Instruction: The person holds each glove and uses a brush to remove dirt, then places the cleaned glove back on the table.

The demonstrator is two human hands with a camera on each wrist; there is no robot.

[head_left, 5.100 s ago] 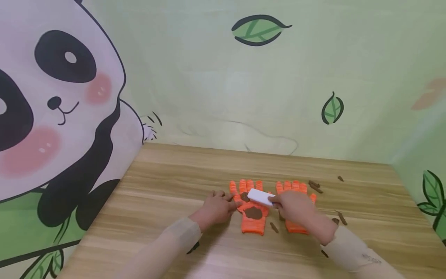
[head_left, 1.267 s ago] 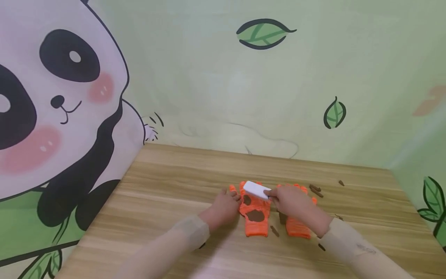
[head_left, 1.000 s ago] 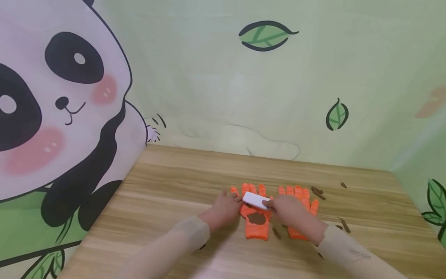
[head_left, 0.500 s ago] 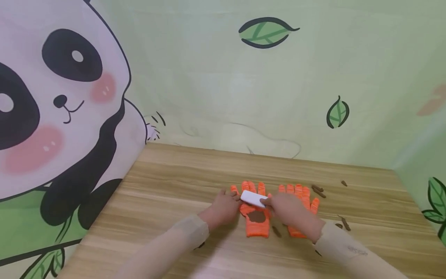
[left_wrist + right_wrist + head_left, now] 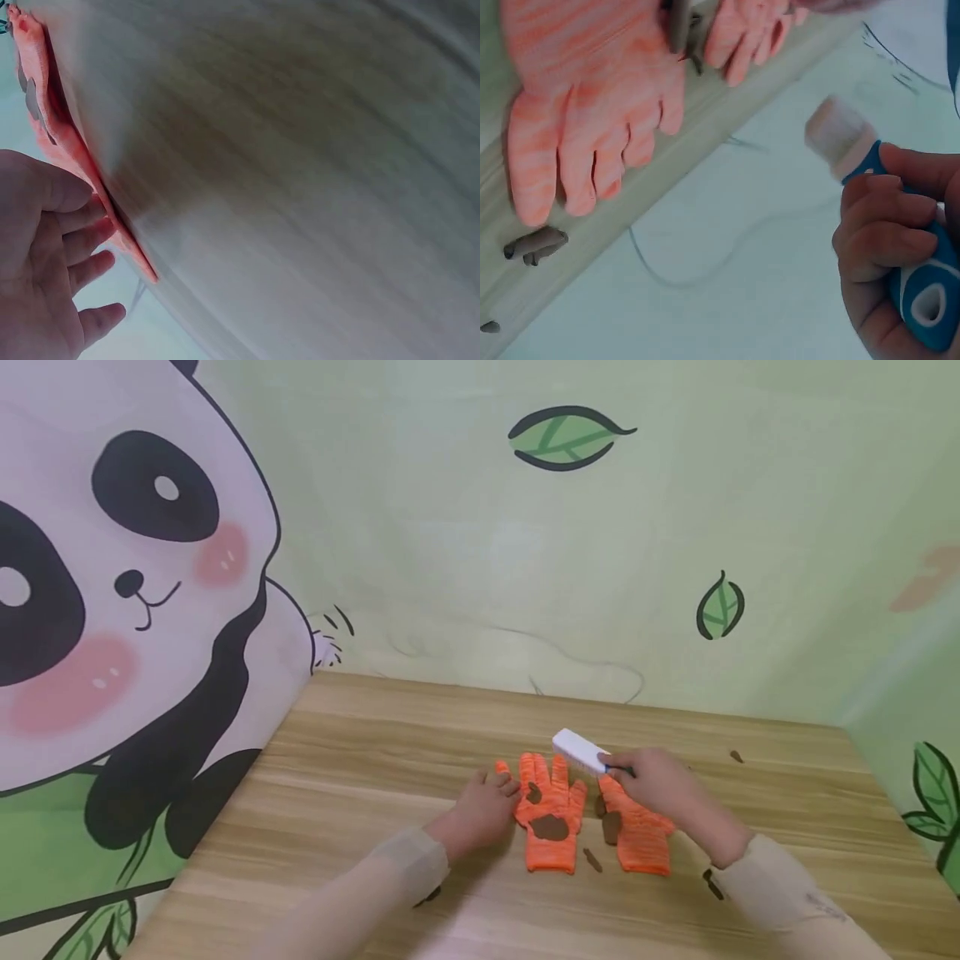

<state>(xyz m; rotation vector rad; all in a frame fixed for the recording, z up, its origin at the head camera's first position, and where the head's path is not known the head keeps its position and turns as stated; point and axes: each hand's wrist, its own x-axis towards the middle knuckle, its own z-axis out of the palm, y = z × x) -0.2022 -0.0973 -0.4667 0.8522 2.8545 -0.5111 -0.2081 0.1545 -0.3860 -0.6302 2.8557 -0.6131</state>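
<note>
In the head view my right hand grips a scrubbing brush with a white head, held above the gap between two orange knit gloves. Its blue handle shows inside the curled fingers in the right wrist view. The left glove lies flat, with a large brown patch near the cuff and a smaller one below the fingers. My left hand rests at this glove's left edge, fingers extended and touching it. The right glove has brown patches along its left side; my right hand partly covers it.
Brown strips lie on the wooden table: one between the cuffs, a crumb at the back right, and several by the right glove's fingertips. A dark piece sits beside the right sleeve. A panda-printed wall stands behind.
My right hand has moved the brush off the left glove, up and to the right. The smaller brown patch, uncovered now, looks narrower than before. The left hand has stayed at the glove's edge.
</note>
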